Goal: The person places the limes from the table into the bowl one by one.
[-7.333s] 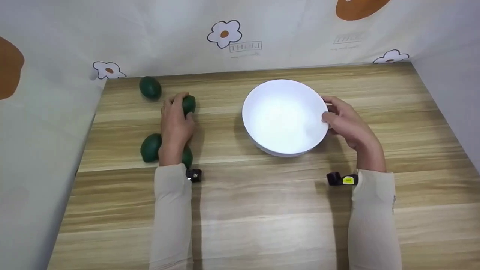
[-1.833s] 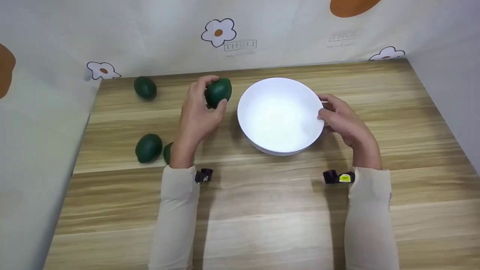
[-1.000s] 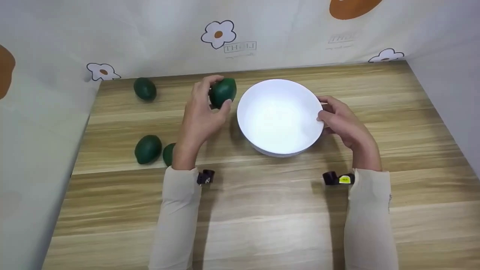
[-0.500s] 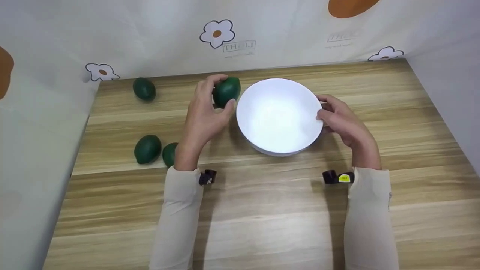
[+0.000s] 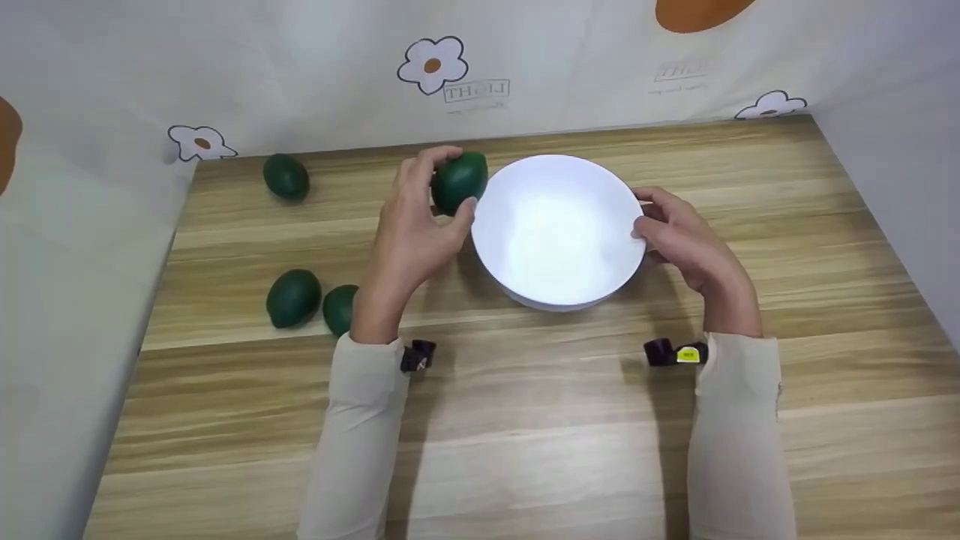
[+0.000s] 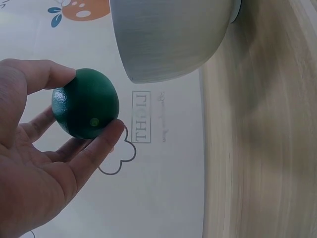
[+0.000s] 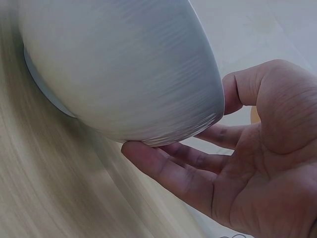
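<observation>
My left hand [image 5: 418, 229] holds a dark green, lemon-shaped fruit [image 5: 460, 184] between thumb and fingertips. The fruit is raised above the table and overlaps the left rim of a white bowl [image 5: 559, 232] in the head view. In the left wrist view, the fruit [image 6: 86, 104] shows a pale spot at one end, and the bowl's outer wall [image 6: 168, 37] is up and to the right. My right hand [image 5: 686, 244] grips the bowl's right edge, thumb over the rim and fingers under the outside. Nothing lies inside the bowl.
Three more green fruits are on the wooden table [image 5: 555, 435]: one at the back left [image 5: 286, 178], one at mid left [image 5: 293, 298], and another [image 5: 340, 310] partly behind my left wrist. A pale flower-printed sheet [image 5: 337, 82] stands along the back and sides.
My left hand has lifted the green fruit from the left of the table and carried it right, lately slowly, to the bowl's rim. The right hand keeps holding the bowl in place.
</observation>
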The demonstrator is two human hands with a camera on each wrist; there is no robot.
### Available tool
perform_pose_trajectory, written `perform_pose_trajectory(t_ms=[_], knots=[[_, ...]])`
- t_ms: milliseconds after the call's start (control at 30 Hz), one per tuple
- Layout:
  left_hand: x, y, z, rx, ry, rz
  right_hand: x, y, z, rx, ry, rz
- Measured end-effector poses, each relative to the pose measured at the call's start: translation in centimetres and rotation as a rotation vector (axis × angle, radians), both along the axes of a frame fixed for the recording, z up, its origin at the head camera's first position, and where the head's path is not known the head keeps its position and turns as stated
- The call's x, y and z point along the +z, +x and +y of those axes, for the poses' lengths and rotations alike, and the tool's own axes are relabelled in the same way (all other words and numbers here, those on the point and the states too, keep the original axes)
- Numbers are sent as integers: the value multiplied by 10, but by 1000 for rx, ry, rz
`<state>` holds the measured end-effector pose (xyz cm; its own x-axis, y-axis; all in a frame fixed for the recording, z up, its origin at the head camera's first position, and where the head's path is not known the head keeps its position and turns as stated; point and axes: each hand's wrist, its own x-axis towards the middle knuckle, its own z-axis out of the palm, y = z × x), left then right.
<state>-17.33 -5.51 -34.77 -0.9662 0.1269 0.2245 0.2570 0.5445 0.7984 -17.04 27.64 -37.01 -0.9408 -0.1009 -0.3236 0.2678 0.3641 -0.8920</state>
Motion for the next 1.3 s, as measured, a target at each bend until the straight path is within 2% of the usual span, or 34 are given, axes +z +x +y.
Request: perform_pose_trajectory(t_ms=[633, 967, 1300], knots=[[2, 4, 16, -48, 3, 6, 0, 0, 3, 5, -1, 2], [1, 6, 23, -68, -13, 45, 0, 1, 2, -10, -9, 1], [1, 7, 27, -82, -22, 39, 0, 0, 2, -9, -4, 2]])
